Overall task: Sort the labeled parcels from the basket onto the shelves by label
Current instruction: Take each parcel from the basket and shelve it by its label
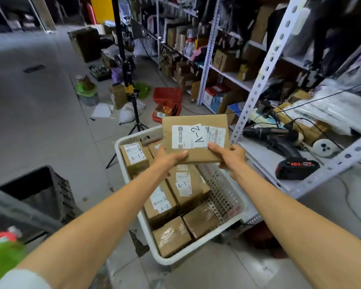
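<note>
Above the white basket [227, 197] of labeled boxes, the left hand [169, 158] and right hand [230, 155] grip a flat parcel [196, 138] marked A-2, fingers clamped along its near edge, apparently mid-sort and next needing the matching shelf [265, 161].

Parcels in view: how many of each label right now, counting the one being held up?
A-1 parcels: 2
A-2 parcels: 2, one held up, one in the basket
Taped parcels, no label showing: 2
Half-hidden parcel, label unreadable: 1
Total: 7
</note>
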Demonstrator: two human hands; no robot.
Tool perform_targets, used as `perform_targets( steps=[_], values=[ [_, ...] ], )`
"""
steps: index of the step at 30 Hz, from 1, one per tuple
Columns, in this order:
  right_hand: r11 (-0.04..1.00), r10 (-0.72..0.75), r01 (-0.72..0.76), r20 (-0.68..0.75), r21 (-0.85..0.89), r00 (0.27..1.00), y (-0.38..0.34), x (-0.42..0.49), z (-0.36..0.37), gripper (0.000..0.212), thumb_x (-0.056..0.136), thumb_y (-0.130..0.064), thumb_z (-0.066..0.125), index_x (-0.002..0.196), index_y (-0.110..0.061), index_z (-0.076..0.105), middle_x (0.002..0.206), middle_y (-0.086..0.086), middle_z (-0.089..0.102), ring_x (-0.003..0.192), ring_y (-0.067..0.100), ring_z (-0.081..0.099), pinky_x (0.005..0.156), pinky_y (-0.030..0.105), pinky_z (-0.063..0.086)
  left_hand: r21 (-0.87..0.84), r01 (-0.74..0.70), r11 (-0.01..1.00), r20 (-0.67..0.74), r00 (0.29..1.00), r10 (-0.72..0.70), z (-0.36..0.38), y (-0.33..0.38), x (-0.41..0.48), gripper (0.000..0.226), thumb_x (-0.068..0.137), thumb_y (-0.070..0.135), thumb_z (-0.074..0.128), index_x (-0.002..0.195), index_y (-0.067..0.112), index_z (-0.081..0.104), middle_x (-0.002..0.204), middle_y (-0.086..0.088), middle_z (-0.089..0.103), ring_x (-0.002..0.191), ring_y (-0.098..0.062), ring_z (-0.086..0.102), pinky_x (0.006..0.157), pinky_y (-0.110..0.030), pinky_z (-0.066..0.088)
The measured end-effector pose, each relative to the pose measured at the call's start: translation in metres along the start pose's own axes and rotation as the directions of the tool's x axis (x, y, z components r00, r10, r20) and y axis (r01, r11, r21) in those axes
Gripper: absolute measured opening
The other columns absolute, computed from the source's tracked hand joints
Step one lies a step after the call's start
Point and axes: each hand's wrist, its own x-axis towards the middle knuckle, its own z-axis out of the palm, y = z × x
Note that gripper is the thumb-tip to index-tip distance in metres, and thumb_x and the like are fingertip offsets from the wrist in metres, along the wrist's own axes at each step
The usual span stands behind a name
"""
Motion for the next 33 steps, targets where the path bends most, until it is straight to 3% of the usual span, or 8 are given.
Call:
perform_targets(
  steps=[4, 8, 12, 15, 19, 22, 25, 33],
  values=[
    [0.985, -0.088, 0.106, 0.129, -0.140, 0.988, 0.006, -0.013, -0.018, 0.080, 0.052, -0.035, 0.093, 0.115, -0.009, 0.051, 0.119, 0.005, 0.063, 0.105, 0.019, 0.061, 0.097, 0.039, 0.050, -0.168, -0.126, 0.978, -0.045, 0.992, 0.120, -0.006, -0.001, -0.007, 0.082, 0.076, 0.006, 0.076, 0.145, 0.022, 0.036, 0.135, -0.005, 0.054, 0.114, -0.025, 0.057, 0.085, -0.046, 0.055],
    [0.918, -0.244, 0.291, 0.195, -0.268, 0.950, 0.013, -0.038, -0.042, 0.131, 0.051, -0.027, 0.096, 0.146, -0.021, 0.005, 0.139, 0.003, 0.043, 0.128, 0.021, 0.043, 0.109, 0.041, 0.035, -0.144, -0.243, 0.959, -0.088, 0.969, 0.232, 0.007, -0.002, -0.021, 0.075, 0.076, 0.002, 0.075, 0.142, 0.020, 0.044, 0.131, -0.006, 0.058, 0.119, -0.028, 0.056, 0.097, -0.050, 0.050],
    [0.921, -0.294, 0.320, 0.142, -0.223, 0.945, 0.022, -0.061, -0.077, 0.090, 0.054, -0.037, 0.093, 0.126, -0.019, 0.041, 0.116, -0.001, 0.056, 0.107, 0.020, 0.057, 0.085, 0.043, 0.052, -0.081, -0.277, 0.957, -0.073, 0.960, 0.271, 0.020, -0.006, -0.049, 0.073, 0.077, 0.001, 0.075, 0.140, 0.026, 0.048, 0.132, -0.003, 0.058, 0.118, -0.026, 0.056, 0.097, -0.048, 0.050],
    [0.895, -0.308, 0.330, 0.119, -0.301, 0.944, 0.026, -0.075, -0.104, 0.071, 0.060, -0.037, 0.090, 0.110, -0.009, 0.047, 0.108, 0.004, 0.057, 0.097, 0.021, 0.057, 0.065, 0.026, 0.042, -0.042, -0.288, 0.957, 0.014, 0.957, 0.289, 0.031, -0.009, -0.077, 0.079, 0.074, 0.000, 0.078, 0.142, 0.025, 0.045, 0.140, -0.001, 0.049, 0.120, -0.024, 0.054, 0.094, -0.042, 0.053],
    [0.910, -0.280, 0.318, 0.169, -0.267, 0.945, 0.040, -0.092, -0.133, 0.077, 0.066, -0.042, 0.086, 0.131, -0.025, 0.049, 0.122, -0.008, 0.052, 0.110, 0.012, 0.051, 0.085, 0.026, 0.043, -0.139, -0.260, 0.956, 0.041, 0.963, 0.268, 0.064, -0.015, -0.102, 0.087, 0.069, 0.000, 0.081, 0.141, 0.015, 0.036, 0.135, -0.002, 0.050, 0.118, -0.019, 0.053, 0.087, -0.027, 0.048],
    [0.882, -0.250, 0.304, 0.190, -0.359, 0.949, 0.062, -0.104, -0.151, 0.090, 0.048, -0.073, 0.079, 0.124, -0.034, 0.052, 0.123, -0.002, 0.060, 0.114, 0.020, 0.057, 0.094, 0.042, 0.049, -0.267, -0.166, 0.949, 0.056, 0.981, 0.187, 0.093, -0.025, -0.110, 0.101, 0.067, -0.003, 0.081, 0.148, 0.019, 0.025, 0.138, -0.008, 0.052, 0.119, -0.024, 0.053, 0.093, -0.040, 0.046],
    [0.895, -0.256, 0.297, 0.160, -0.334, 0.953, 0.083, -0.119, -0.169, 0.076, 0.067, -0.046, 0.084, 0.126, -0.022, 0.044, 0.121, 0.000, 0.057, 0.109, 0.020, 0.057, 0.085, 0.035, 0.046, -0.246, -0.147, 0.958, 0.141, 0.973, 0.185, 0.124, -0.036, -0.122, 0.115, 0.069, -0.010, 0.076, 0.152, 0.033, 0.009, 0.141, -0.010, 0.050, 0.125, -0.029, 0.051, 0.100, -0.056, 0.043],
    [0.935, -0.248, 0.258, 0.070, -0.243, 0.966, 0.128, -0.156, -0.256, 0.116, 0.071, -0.033, 0.085, 0.153, -0.039, 0.003, 0.143, -0.006, 0.045, 0.128, 0.015, 0.046, 0.100, 0.032, 0.041, 0.049, -0.274, 0.960, 0.303, 0.920, 0.247, 0.205, -0.060, -0.159, 0.093, 0.071, 0.006, 0.082, 0.146, 0.017, 0.027, 0.138, 0.000, 0.046, 0.113, -0.015, 0.050, 0.096, -0.040, 0.049]
  ],
)
